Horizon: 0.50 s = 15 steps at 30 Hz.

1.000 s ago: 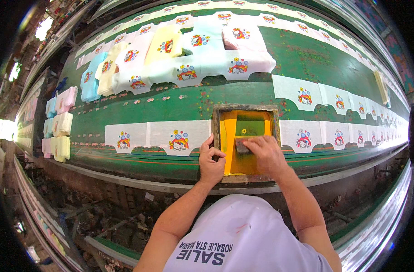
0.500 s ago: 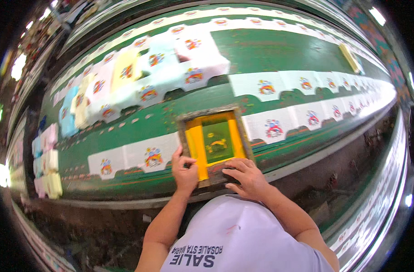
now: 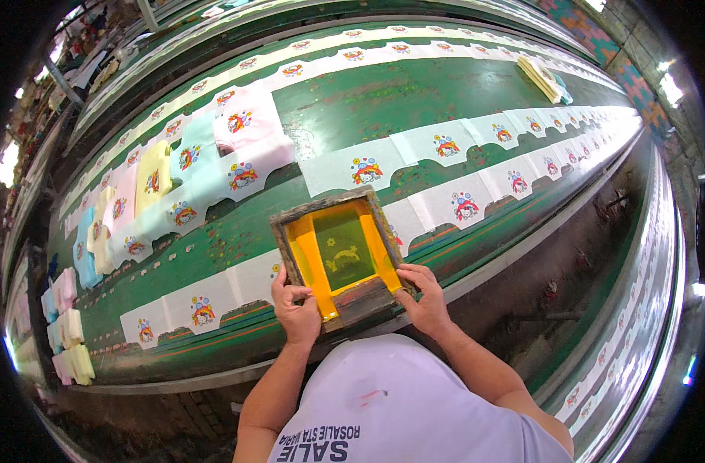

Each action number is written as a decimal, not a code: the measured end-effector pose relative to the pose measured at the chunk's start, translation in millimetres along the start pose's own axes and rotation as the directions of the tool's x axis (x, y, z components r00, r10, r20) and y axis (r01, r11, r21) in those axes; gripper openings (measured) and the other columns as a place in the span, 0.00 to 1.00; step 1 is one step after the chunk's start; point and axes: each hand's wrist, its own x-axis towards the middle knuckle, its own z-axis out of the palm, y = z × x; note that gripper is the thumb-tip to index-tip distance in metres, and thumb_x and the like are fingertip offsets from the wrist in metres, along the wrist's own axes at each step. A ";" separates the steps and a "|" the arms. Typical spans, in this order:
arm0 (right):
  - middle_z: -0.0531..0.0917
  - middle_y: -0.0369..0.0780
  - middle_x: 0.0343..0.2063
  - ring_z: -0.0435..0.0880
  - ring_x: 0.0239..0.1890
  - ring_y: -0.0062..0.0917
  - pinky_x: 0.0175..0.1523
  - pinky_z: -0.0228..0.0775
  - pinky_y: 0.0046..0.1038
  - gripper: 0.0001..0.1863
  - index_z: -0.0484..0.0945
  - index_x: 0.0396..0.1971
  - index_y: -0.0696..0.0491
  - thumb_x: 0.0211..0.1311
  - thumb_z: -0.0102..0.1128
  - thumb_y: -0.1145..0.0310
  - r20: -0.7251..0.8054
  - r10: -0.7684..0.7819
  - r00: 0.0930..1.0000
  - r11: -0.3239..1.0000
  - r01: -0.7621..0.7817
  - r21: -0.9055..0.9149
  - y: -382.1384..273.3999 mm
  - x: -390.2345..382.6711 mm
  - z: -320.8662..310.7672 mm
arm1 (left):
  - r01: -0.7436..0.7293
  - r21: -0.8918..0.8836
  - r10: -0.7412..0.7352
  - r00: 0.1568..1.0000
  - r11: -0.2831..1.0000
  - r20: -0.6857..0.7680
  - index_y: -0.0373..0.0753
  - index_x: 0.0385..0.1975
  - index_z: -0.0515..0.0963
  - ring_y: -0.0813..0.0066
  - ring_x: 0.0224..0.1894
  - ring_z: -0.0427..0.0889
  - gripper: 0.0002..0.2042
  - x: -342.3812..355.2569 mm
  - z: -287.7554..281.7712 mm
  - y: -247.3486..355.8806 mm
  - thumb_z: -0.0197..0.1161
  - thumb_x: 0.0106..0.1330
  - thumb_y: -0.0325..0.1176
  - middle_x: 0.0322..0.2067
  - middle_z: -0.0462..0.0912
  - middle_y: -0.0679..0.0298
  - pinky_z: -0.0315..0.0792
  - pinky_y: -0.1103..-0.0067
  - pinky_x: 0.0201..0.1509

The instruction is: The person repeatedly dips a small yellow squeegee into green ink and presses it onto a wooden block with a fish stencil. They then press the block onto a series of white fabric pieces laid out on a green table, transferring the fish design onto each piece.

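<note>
Both my hands hold a screen-printing frame (image 3: 343,258), a dark worn wooden rectangle with a yellow border and a green-tinted mesh bearing a pale design. My left hand (image 3: 298,312) is closed on its near left corner, thumb on top. The near right corner is gripped by my right hand (image 3: 424,301). The frame sits at a slant over the near row of white fabric pieces, hiding part of a print on either side of it. Left of it lies a printed white piece (image 3: 202,312); to the right is another printed piece (image 3: 466,207).
A long green table (image 3: 352,85) carries rows of printed white pieces. Pink, blue and yellow printed pieces (image 3: 153,177) lie at the far left. Folded cloth stacks (image 3: 76,364) stand at the left end, and a yellow bundle (image 3: 539,79) lies far right. The table's near edge (image 3: 213,378) runs before me.
The frame has moved right along the row, partly uncovering a print on its left. My right hand has shifted from its near bar to its near right corner and closed there.
</note>
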 end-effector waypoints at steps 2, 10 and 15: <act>0.87 0.49 0.65 0.85 0.70 0.44 0.76 0.76 0.43 0.25 0.86 0.63 0.58 0.65 0.77 0.81 0.002 -0.006 1.000 1.000 0.006 -0.012 14.6 5.5 -23.7 | 0.065 -0.031 -0.065 0.998 0.997 0.011 0.35 0.33 0.83 0.58 0.71 0.83 0.09 -5.6 28.9 8.2 0.69 0.59 0.12 0.80 0.75 0.43 0.78 0.69 0.70; 0.86 0.50 0.64 0.85 0.68 0.47 0.74 0.77 0.45 0.23 0.87 0.61 0.57 0.66 0.76 0.81 0.040 -0.070 0.997 0.997 0.071 -0.009 54.4 24.2 -88.4 | 0.107 -0.077 -0.108 0.994 0.991 -0.005 0.35 0.33 0.81 0.59 0.77 0.79 0.09 -18.9 93.4 20.6 0.69 0.60 0.13 0.82 0.72 0.40 0.74 0.68 0.75; 0.87 0.47 0.62 0.84 0.68 0.48 0.73 0.77 0.50 0.23 0.88 0.60 0.54 0.65 0.79 0.74 0.190 -0.330 0.925 0.936 0.347 -0.060 40.5 33.5 -106.9 | 0.153 -0.222 -0.158 0.988 0.963 -0.003 0.34 0.33 0.82 0.57 0.78 0.79 0.08 -16.1 99.9 14.8 0.70 0.60 0.13 0.84 0.69 0.39 0.73 0.68 0.78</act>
